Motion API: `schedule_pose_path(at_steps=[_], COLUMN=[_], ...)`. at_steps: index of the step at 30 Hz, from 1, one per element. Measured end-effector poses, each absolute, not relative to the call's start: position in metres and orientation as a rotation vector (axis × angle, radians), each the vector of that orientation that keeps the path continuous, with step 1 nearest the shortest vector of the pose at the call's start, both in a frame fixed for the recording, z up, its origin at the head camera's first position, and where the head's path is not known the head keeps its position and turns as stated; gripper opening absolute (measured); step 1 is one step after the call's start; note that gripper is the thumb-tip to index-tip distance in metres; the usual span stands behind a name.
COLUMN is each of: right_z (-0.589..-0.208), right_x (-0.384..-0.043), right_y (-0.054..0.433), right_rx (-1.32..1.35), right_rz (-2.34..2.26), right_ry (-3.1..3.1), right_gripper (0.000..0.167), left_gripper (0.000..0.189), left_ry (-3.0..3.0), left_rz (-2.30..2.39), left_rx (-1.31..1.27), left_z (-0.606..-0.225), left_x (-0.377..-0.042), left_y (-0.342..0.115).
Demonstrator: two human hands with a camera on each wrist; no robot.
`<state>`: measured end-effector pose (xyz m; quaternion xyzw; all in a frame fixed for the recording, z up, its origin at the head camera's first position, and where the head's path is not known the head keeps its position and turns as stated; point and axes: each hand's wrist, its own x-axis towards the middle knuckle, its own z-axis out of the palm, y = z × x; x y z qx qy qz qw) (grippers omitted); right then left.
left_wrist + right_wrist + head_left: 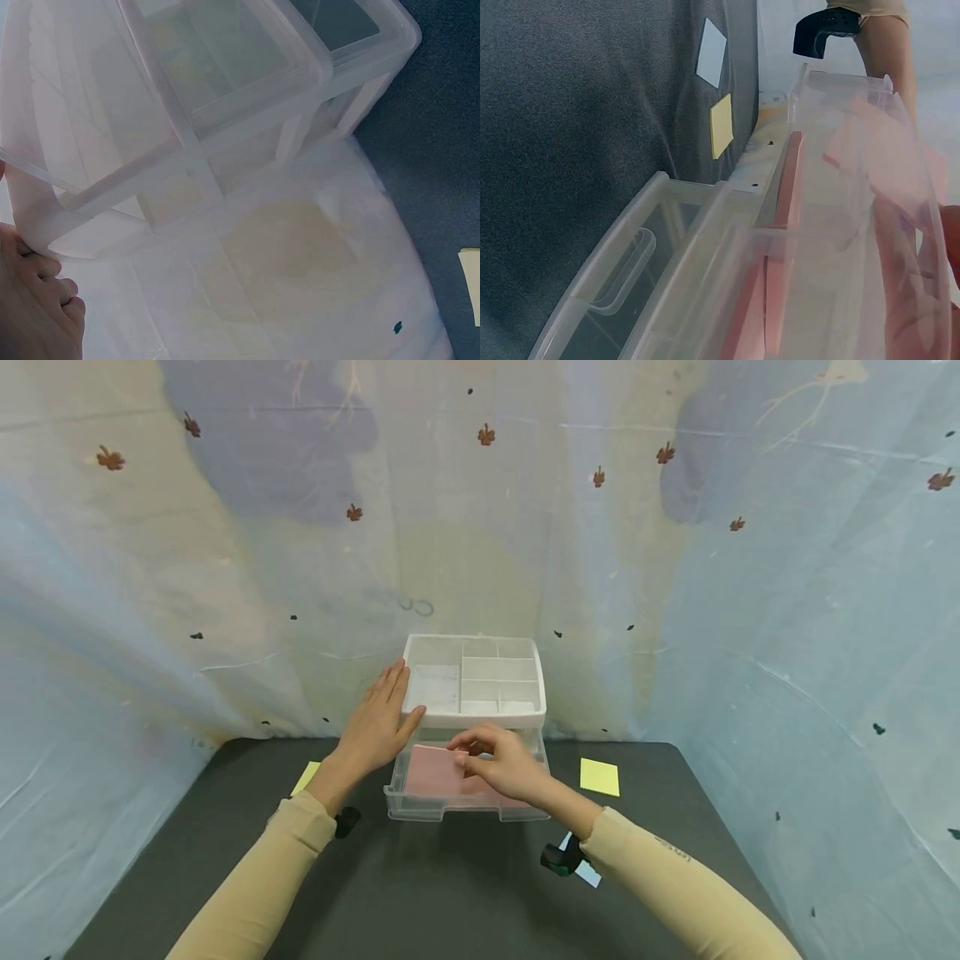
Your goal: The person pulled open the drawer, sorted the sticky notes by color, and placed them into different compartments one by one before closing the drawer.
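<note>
A white drawer organizer (498,721) with a divided top tray stands against the back sheet. Its clear drawer (415,810) is pulled out at the front. My left hand (372,727) rests with straight fingers along the organizer's left side, thumb at the front corner; in the left wrist view only its fingers (45,289) show beside the frame. Over the drawer, my right hand (501,762) pinches a pink sticky-note pad (433,771) by its upper right corner. More pink pads (786,195) show in the drawer through the clear plastic.
A yellow sticky-note pad (600,777) lies to the right on the dark table (480,893). Another yellow pad (306,777) is partly hidden behind the left forearm. The right wrist's black strap mount overlaps a light blue pad (588,874). A patterned sheet (480,568) surrounds the table.
</note>
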<state>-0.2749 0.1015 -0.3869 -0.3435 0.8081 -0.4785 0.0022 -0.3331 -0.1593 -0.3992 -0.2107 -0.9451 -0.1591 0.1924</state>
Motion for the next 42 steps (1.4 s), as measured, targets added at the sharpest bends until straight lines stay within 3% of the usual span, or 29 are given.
schedule_pose_path(at_steps=[19,42], right_z=[-0.388,-0.401], right_x=[-0.295,-0.310], right_y=[0.090,0.082], right_rx=[-1.038,-1.342], right_rz=[-1.369,-0.950], right_ry=[2.414,2.700], right_gripper=[0.022,0.029], left_gripper=[0.079,0.079], left_ry=[-2.638,-2.649], left_rz=[-0.430,-0.447], left_rx=[-0.593,-0.600], left_z=[-0.398,-0.398], left_x=[-0.333,-0.333], left_y=[-0.157,-0.157])
